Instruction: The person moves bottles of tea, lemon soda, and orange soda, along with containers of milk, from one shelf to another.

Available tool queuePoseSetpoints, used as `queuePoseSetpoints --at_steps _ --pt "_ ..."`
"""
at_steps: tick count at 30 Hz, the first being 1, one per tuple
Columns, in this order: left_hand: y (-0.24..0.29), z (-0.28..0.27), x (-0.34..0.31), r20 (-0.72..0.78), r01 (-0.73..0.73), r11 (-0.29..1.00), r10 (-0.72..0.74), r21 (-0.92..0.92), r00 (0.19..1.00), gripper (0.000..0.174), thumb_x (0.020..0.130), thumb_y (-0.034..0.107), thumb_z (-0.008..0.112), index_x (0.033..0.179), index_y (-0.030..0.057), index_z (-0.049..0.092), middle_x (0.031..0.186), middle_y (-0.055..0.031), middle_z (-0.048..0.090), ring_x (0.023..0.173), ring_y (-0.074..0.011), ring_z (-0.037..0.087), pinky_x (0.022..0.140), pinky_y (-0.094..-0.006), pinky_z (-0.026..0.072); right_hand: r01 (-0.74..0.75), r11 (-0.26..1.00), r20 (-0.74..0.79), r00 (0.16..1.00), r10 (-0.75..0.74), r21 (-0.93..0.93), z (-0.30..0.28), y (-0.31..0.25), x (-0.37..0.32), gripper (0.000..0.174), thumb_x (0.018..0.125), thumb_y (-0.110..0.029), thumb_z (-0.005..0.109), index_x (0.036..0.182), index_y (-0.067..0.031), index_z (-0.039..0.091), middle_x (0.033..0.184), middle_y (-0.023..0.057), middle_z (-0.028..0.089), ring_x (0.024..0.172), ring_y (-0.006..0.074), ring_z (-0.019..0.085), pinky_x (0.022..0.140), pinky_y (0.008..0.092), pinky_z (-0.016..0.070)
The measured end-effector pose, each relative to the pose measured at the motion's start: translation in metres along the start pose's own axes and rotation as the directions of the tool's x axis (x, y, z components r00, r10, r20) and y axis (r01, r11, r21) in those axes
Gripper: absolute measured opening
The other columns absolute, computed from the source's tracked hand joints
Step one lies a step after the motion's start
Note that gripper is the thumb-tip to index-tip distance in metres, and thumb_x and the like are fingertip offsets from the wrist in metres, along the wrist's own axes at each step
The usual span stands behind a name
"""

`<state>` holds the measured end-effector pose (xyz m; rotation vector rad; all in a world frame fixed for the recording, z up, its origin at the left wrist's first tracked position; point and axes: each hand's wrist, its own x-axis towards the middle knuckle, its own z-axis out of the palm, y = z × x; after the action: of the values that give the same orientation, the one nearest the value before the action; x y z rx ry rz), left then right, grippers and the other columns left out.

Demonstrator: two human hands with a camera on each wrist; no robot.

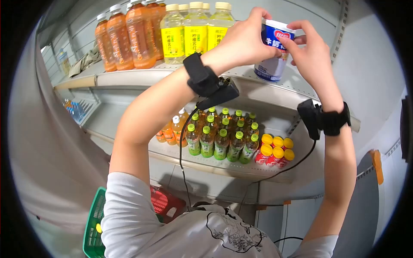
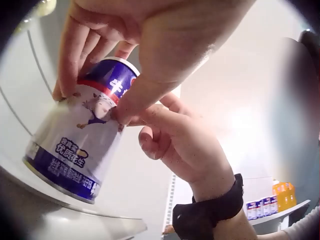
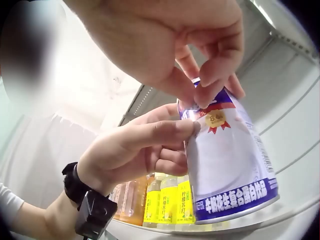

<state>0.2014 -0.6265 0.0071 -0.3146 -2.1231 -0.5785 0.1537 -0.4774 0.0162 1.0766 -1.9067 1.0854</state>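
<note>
A blue-and-white drink can [image 1: 271,69] with a white top is upright at the upper shelf's front, to the right of the bottles. My left hand [image 1: 245,43] grips it from the left, thumb across the front and fingers behind, as the left wrist view shows on the can [image 2: 75,135]. From the right, my right hand [image 1: 312,60] pinches its upper part between thumb and fingers. In the right wrist view the right hand's fingertips press near the can's top [image 3: 230,165], with the left hand [image 3: 130,150] at its side.
Orange drink bottles [image 1: 140,38] and yellow-labelled bottles [image 1: 195,36] stand left on the upper shelf [image 1: 172,75]. Below are green-capped bottles [image 1: 221,144] and yellow-lidded red containers [image 1: 275,150]. A green basket [image 1: 92,223] is at lower left, and a wall rises at right.
</note>
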Motion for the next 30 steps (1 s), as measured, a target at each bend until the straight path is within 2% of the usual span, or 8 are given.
queuePoseSetpoints --at_steps 5,8,15,17,18,22,24,30 --pt "-0.033 0.005 0.004 -0.001 0.072 0.994 -0.072 0.078 0.997 0.066 0.06 0.024 0.073 0.113 0.0067 0.037 0.07 -0.0134 0.059 0.067 -0.0216 0.06 0.061 -0.0307 0.0467 -0.016 1.0 0.118 0.993 0.016 -0.004 0.031 0.019 0.02 0.024 0.074 -0.018 0.064 0.092 -0.0072 0.053 0.064 0.0117 0.058 0.056 0.0213 0.059 0.05 0.0302 0.0468" --pt "-0.045 0.01 0.003 0.021 0.118 0.99 -0.12 0.077 0.993 0.064 0.062 0.021 0.071 0.113 0.006 0.036 0.07 -0.0135 0.059 0.067 -0.0215 0.061 0.062 -0.0311 0.0467 -0.148 0.984 0.207 0.97 0.125 0.098 0.042 0.026 0.022 0.026 0.073 -0.017 0.064 0.093 -0.0067 0.052 0.062 0.0104 0.058 0.056 0.0184 0.06 0.049 0.0292 0.0462" --pt "-0.045 0.013 0.008 0.032 0.165 0.977 -0.171 0.138 0.985 0.066 0.062 0.022 0.073 0.114 0.0052 0.036 0.078 -0.0172 0.06 0.074 -0.0266 0.061 0.066 -0.0333 0.0471 -0.099 0.994 0.195 0.977 0.089 0.042 0.052 0.035 0.03 0.026 0.074 -0.018 0.062 0.094 -0.0046 0.051 0.064 0.0132 0.059 0.059 0.0226 0.061 0.055 0.0328 0.0469" --pt "-0.048 0.017 0.009 0.015 0.132 0.973 -0.137 0.187 0.99 0.069 0.062 0.024 0.074 0.115 0.0041 0.035 0.084 -0.02 0.059 0.08 -0.0296 0.06 0.069 -0.0351 0.0473 -0.086 0.995 0.204 0.976 0.074 0.051 0.054 0.037 0.03 0.026 0.074 -0.017 0.061 0.094 -0.0042 0.051 0.067 0.0157 0.06 0.062 0.0256 0.061 0.059 0.0346 0.0469" --pt "-0.042 0.015 0.01 0.049 0.165 0.966 -0.179 0.201 0.983 0.068 0.063 0.022 0.073 0.115 0.0013 0.034 0.088 -0.0221 0.058 0.086 -0.0323 0.059 0.072 -0.0364 0.0472 -0.065 0.997 0.194 0.98 0.054 0.047 0.056 0.04 0.032 0.026 0.074 -0.017 0.061 0.094 -0.0038 0.051 0.069 0.0172 0.06 0.064 0.0272 0.061 0.06 0.0352 0.0471" --pt "-0.035 0.019 0.014 0.069 0.169 0.929 -0.202 0.329 0.977 0.063 0.065 0.019 0.071 0.109 -0.0041 0.035 0.085 -0.0245 0.058 0.084 -0.036 0.058 0.07 -0.0383 0.0472 -0.037 0.999 0.205 0.978 0.03 0.031 0.058 0.044 0.036 0.025 0.075 -0.016 0.06 0.095 -0.0034 0.05 0.07 0.0173 0.06 0.062 0.0261 0.061 0.059 0.0348 0.0475" --pt "-0.034 0.02 0.018 0.092 0.117 0.909 -0.167 0.4 0.982 0.049 0.065 0.013 0.065 0.098 -0.0076 0.036 0.081 -0.0262 0.058 0.081 -0.0381 0.058 0.07 -0.0393 0.0478 -0.109 0.994 0.276 0.956 0.098 0.028 0.056 0.038 0.039 0.025 0.076 -0.014 0.059 0.096 -0.003 0.05 0.071 0.0174 0.061 0.056 0.0243 0.061 0.056 0.0337 0.0484" --pt "-0.039 0.023 0.029 0.098 0.172 0.882 -0.237 0.439 0.967 0.05 0.066 0.016 0.065 0.099 -0.0072 0.036 0.083 -0.0256 0.058 0.082 -0.0374 0.058 0.071 -0.0392 0.0479 -0.132 0.991 0.282 0.952 0.123 0.012 0.065 0.042 0.047 0.025 0.076 -0.012 0.058 0.097 -0.0025 0.049 0.072 0.0168 0.061 0.051 0.0204 0.06 0.052 0.0308 0.0494"
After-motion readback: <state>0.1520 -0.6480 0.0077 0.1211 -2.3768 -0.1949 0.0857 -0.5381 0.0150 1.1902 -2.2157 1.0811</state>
